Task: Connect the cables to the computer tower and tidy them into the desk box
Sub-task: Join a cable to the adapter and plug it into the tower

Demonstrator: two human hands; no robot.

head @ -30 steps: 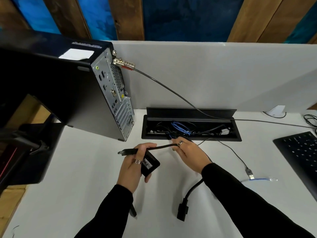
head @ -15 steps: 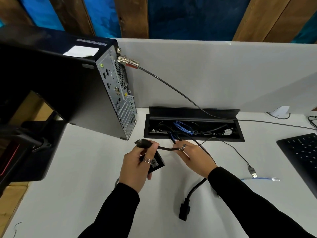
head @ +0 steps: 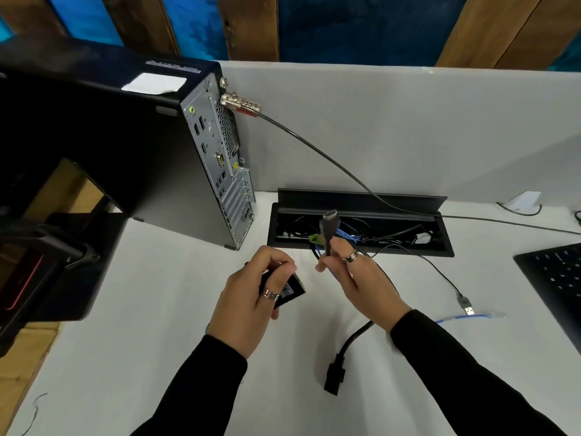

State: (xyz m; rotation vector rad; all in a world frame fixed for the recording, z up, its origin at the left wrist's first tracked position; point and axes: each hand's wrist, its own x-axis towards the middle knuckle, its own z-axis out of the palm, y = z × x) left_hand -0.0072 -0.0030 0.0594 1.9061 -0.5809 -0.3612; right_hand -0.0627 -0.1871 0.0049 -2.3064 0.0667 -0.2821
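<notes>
The black computer tower [head: 132,158] stands at the left, its silver rear port panel [head: 220,171] turned toward the desk box. The black desk box [head: 361,247] is sunk into the white desk, lid open, with black and blue cables inside. My right hand [head: 358,278] pinches a black cable just below its flat plug [head: 330,218], which points up in front of the box. My left hand [head: 254,297] grips a small black adapter block [head: 289,289] just above the desk.
A lock cable [head: 330,158] runs from the tower's top corner across the box to the right. A black power plug [head: 334,376], a USB plug [head: 467,305] and a blue network cable end [head: 471,316] lie on the desk. A black keyboard [head: 556,275] sits right, a monitor base [head: 66,265] left.
The cable plug has passed from my left hand to my right hand, which now holds it upright. My left hand keeps the adapter block and has drawn back slightly.
</notes>
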